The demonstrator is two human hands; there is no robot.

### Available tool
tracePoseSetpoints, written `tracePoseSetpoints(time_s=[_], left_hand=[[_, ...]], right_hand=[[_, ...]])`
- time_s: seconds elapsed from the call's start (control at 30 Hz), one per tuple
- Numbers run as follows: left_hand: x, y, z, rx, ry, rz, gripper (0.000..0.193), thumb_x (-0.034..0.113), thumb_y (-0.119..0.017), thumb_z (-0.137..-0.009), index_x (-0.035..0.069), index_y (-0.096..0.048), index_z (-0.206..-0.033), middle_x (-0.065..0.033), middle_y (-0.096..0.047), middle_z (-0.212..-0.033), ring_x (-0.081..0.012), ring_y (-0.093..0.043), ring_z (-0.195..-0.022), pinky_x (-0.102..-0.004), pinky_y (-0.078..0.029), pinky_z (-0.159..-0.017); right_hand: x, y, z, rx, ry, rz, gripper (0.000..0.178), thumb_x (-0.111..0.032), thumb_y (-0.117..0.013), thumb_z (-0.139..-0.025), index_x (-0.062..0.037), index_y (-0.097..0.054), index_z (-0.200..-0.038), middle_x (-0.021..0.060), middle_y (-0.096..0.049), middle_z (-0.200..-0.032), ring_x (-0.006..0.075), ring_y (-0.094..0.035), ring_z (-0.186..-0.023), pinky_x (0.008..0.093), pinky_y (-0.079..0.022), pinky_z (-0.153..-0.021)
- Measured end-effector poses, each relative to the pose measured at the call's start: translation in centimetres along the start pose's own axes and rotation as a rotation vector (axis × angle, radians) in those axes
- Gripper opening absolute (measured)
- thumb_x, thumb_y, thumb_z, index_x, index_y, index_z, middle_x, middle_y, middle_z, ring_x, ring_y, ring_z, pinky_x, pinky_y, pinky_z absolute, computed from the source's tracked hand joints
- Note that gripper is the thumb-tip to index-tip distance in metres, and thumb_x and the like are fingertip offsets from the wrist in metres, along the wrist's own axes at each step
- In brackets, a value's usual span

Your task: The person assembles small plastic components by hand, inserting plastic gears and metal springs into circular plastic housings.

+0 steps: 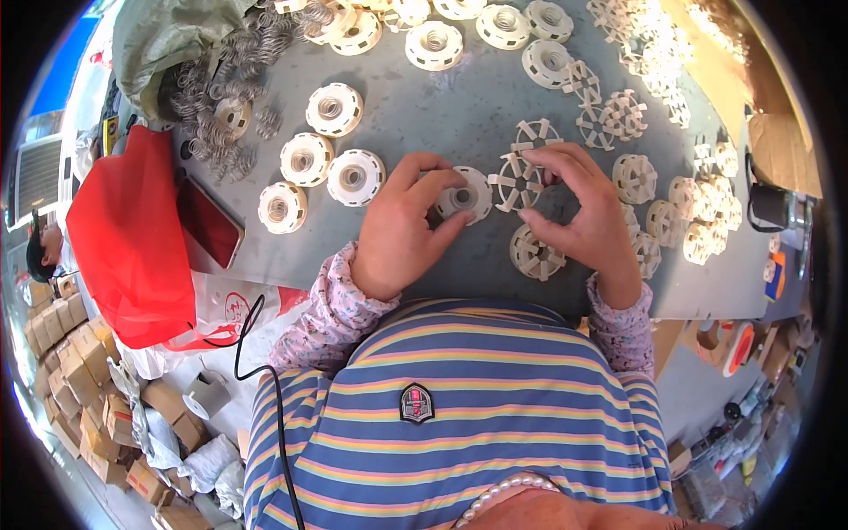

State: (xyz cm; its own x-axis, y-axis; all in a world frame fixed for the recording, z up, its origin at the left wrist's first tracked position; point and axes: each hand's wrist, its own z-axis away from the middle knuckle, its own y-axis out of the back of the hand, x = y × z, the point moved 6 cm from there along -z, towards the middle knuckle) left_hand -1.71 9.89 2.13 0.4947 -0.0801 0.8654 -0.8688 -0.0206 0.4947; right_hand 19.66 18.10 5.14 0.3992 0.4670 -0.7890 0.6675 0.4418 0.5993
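Observation:
Over the near middle of the grey table, my left hand (402, 221) grips a white plastic disc (478, 196) with a round centre, its thumb and fingers at the disc's left edge. My right hand (590, 210) pinches a cream spoked plastic ring (518, 183) between thumb and fingers, tilted up close beside the disc. Behind it lies another spoked ring (537, 134). A slotted white disc with crossbars (536, 253) rests just below my right thumb. To the left of my left hand sit several white discs (357, 177) with coil springs standing in their centres.
A heap of loose metal springs (216, 124) spills from a greenish sack (168, 40) at the far left. A phone (209, 223) lies by a red bag (132, 238). More discs with springs (434, 44) line the back; spoked rings and assembled pieces (634, 178) cover the right.

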Motion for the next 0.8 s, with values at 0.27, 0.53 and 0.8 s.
tracePoseSetpoints(time_s=[0.27,0.53,0.8], left_hand=[[-1.8,0.4,1.6,0.013,0.171,0.361,0.058,0.008,-0.088,-0.088,0.003,-0.065,-0.141,-0.0131,-0.060,-0.134,-0.0124,-0.065,-0.076,-0.0284,-0.057,-0.066],[-3.0,-0.8,1.8,0.020,0.220,0.449,0.050,0.000,-0.075,-0.099,0.002,-0.064,-0.147,-0.0138,-0.057,-0.140,-0.0093,-0.066,-0.077,-0.0248,-0.057,-0.065],[-2.1,-0.1,1.5,0.034,0.210,0.391,0.058,-0.001,-0.080,-0.093,0.004,-0.064,-0.148,-0.0144,-0.057,-0.150,-0.0091,-0.067,-0.075,-0.0255,-0.056,-0.062]], right_hand=[[-2.7,-2.3,-0.7,-0.033,0.078,0.039,0.058,-0.013,-0.086,-0.081,-0.0044,-0.069,-0.136,0.0143,-0.067,-0.125,0.0317,-0.071,-0.104,0.0411,-0.060,-0.091],[-2.5,-4.7,-1.3,-0.134,0.087,0.116,0.054,-0.013,-0.086,-0.084,-0.0001,-0.068,-0.133,0.0146,-0.066,-0.124,0.0351,-0.070,-0.106,0.0426,-0.059,-0.091],[-3.3,-4.6,-1.2,-0.243,0.023,0.213,0.058,-0.020,-0.090,-0.081,-0.0019,-0.069,-0.132,0.0121,-0.066,-0.121,0.0340,-0.070,-0.106,0.0427,-0.059,-0.091]])
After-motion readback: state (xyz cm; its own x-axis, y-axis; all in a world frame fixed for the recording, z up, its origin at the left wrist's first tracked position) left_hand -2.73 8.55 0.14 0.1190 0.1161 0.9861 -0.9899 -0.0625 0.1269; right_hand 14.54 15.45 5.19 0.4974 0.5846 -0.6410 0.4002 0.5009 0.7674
